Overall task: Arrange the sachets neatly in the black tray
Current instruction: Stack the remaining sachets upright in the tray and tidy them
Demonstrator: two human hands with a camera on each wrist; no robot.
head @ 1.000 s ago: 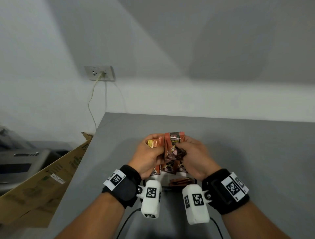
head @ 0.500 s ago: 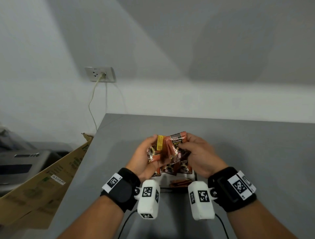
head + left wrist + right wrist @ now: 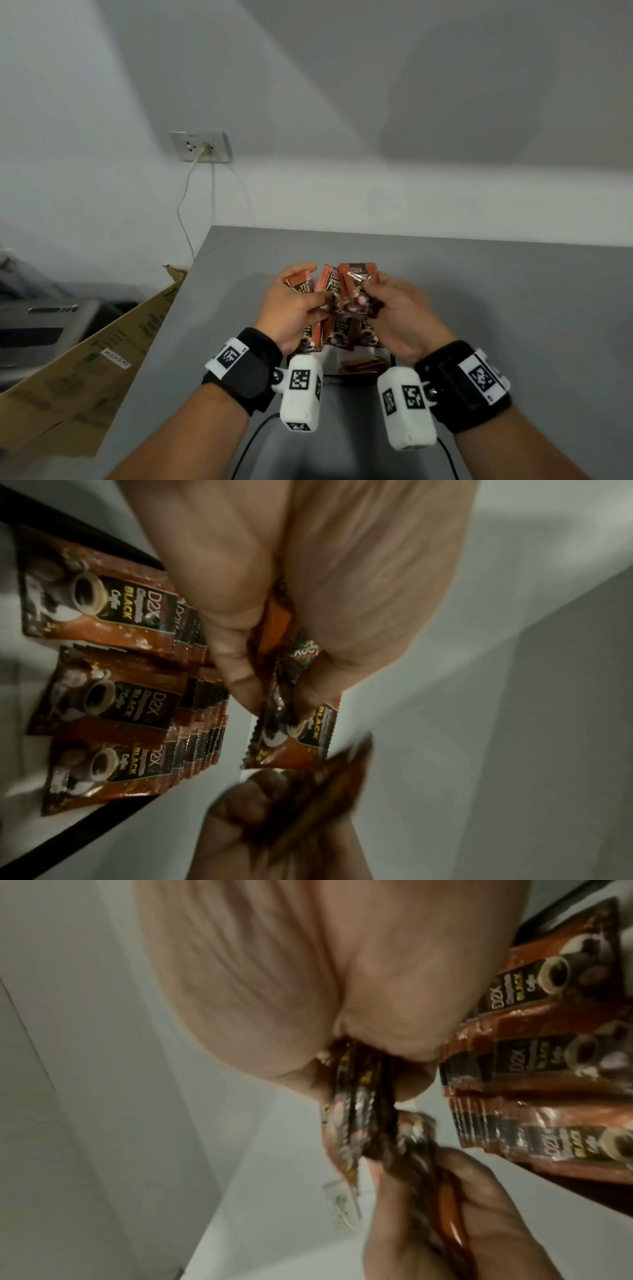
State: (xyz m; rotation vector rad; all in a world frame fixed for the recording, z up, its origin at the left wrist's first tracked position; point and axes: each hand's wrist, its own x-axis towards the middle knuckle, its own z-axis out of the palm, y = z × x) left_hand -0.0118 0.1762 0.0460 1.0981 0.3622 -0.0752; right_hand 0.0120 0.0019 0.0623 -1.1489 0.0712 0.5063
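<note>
Both hands hover just above the black tray (image 3: 392,360), each holding brown-orange coffee sachets. My left hand (image 3: 308,296) pinches one sachet (image 3: 301,284) between thumb and fingers, seen close in the left wrist view as a sachet (image 3: 296,734). My right hand (image 3: 373,298) grips a small bundle of sachets (image 3: 358,279), which shows edge-on in the right wrist view (image 3: 356,1096). Another sachet (image 3: 328,284) stands between the two hands. Inside the tray (image 3: 85,822), three overlapping rows of sachets (image 3: 113,702) lie face up. The hands hide most of the tray.
The grey table (image 3: 513,308) has a left edge, with a cardboard box (image 3: 85,359) beside it. A wall socket (image 3: 200,147) with a plugged cable sits on the white wall behind. A black cable (image 3: 253,435) runs toward me on the table.
The left hand's sachet has turned from its yellow side to its printed front. The held sachets now fan out wider between the hands. The hands stay above the tray.
</note>
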